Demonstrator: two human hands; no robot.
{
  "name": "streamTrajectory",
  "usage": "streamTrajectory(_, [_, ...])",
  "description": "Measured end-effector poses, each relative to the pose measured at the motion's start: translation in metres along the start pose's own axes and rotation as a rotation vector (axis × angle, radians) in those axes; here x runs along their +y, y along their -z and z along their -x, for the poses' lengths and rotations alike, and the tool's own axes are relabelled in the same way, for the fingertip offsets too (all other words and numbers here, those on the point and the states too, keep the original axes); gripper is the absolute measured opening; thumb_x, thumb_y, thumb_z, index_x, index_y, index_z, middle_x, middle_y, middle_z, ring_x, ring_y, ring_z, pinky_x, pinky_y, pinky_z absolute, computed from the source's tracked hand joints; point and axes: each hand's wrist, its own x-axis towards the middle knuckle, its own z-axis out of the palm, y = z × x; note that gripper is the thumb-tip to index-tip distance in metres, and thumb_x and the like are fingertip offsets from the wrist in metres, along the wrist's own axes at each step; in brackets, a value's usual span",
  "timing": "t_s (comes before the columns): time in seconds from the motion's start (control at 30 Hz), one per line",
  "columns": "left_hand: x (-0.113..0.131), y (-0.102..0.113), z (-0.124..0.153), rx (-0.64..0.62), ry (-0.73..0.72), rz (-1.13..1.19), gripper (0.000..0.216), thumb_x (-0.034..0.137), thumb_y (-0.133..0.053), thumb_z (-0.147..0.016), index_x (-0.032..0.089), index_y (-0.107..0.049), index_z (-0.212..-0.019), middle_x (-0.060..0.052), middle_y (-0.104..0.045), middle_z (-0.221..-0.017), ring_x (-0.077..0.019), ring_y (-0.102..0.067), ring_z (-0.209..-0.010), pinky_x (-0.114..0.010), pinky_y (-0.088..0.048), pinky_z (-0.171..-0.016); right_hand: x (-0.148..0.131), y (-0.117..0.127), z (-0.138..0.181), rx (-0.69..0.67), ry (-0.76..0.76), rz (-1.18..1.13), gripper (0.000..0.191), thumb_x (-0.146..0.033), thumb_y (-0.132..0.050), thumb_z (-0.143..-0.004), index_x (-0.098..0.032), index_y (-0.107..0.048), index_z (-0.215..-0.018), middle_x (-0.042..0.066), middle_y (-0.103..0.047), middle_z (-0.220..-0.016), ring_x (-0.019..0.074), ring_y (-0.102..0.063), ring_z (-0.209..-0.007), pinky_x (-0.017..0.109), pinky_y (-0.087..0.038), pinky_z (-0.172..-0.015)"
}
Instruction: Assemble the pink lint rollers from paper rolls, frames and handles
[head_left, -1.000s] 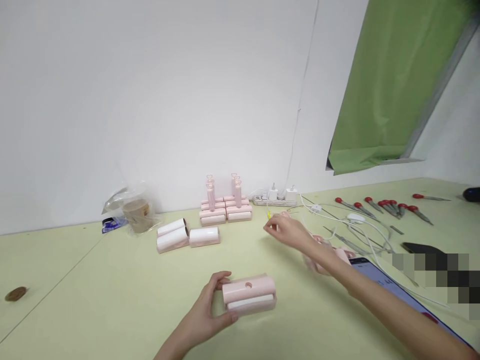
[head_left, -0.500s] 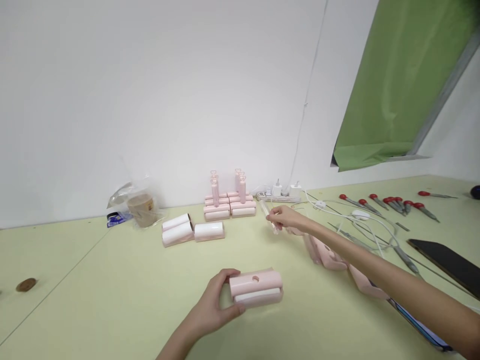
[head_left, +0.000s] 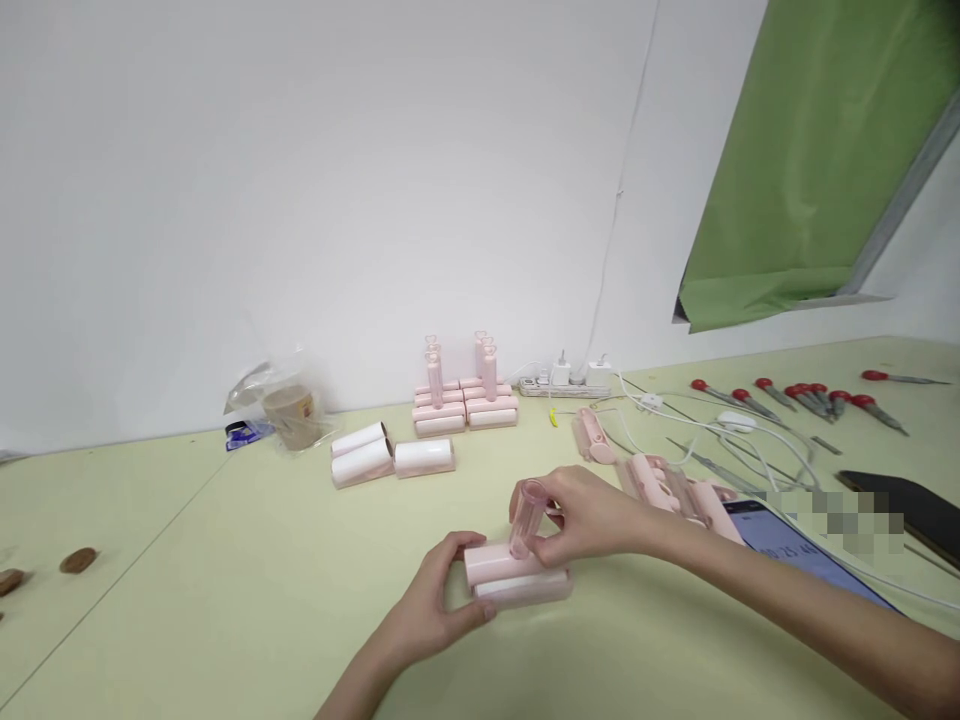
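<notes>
My left hand (head_left: 435, 610) grips the left end of a pink lint roller head (head_left: 487, 566), which lies on the table with its white roll (head_left: 525, 588) showing at the front. In my right hand (head_left: 589, 515) is a clear pink tube handle (head_left: 529, 510), held upright by the fingers. Its lower end meets the top of the pink cover, where the round hole was seen; whether it sits inside the hole is hidden by my fingers.
Assembled pink lint rollers (head_left: 490, 375) stand by the wall. White rolls (head_left: 424, 457) lie left of them. Loose pink parts (head_left: 652, 482), a phone (head_left: 795, 550), white cables (head_left: 750, 450) and red-handled screwdrivers (head_left: 814, 398) occupy the right. A bagged cup (head_left: 291, 415) stands back left.
My right hand has come back from near the power strip with the tube handle, which now stands on the roller head. My left hand keeps its hold.
</notes>
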Motion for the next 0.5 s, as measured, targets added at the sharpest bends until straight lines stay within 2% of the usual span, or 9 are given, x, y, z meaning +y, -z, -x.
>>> streamTrajectory(0.13, [0.003,-0.001,0.001,0.015,-0.002,0.019,0.051,0.022,-0.06,-0.067,0.022,-0.039,-0.113,-0.005,-0.046,-0.116,-0.0221,-0.041,-0.108,-0.032,-0.033,-0.092,-0.005,0.002,-0.008,-0.054,-0.017,0.055,0.005,-0.024,-0.057,-0.057,-0.02,-0.055,-0.059,-0.005,-0.056,-0.053,0.008,-0.042,-0.045,0.018,-0.025,-0.04])
streamTrajectory(0.27, [0.008,-0.004,0.003,0.046,0.028,0.039,0.049,0.019,-0.062,-0.063,0.022,-0.043,-0.107,-0.004,-0.049,-0.108,-0.0215,-0.045,-0.102,-0.03,-0.036,-0.087,-0.012,-0.002,-0.009,-0.047,-0.012,0.092,0.006,-0.022,-0.057,-0.056,-0.02,-0.051,-0.055,-0.006,-0.051,-0.048,0.0074,-0.04,-0.043,0.018,-0.022,-0.039])
streamTrajectory(0.4, [0.011,-0.004,0.006,0.022,0.03,0.047,0.047,0.019,-0.059,-0.064,0.023,-0.041,-0.107,-0.003,-0.048,-0.107,-0.0201,-0.047,-0.1,-0.029,-0.037,-0.086,-0.008,-0.004,-0.003,-0.043,-0.015,0.046,0.003,-0.023,-0.056,-0.062,-0.022,-0.055,-0.064,-0.005,-0.054,-0.056,0.0094,-0.045,-0.05,0.019,-0.027,-0.044])
streamTrajectory(0.5, [0.011,0.002,0.007,-0.05,0.088,0.035,0.058,0.023,-0.061,-0.064,0.024,-0.033,-0.115,-0.004,-0.045,-0.114,-0.0206,-0.047,-0.102,-0.03,-0.036,-0.088,0.012,-0.004,0.008,-0.084,-0.013,-0.093,0.025,-0.033,-0.059,-0.064,-0.024,-0.055,-0.087,-0.004,-0.051,-0.069,0.011,-0.045,-0.058,0.02,-0.033,-0.051])
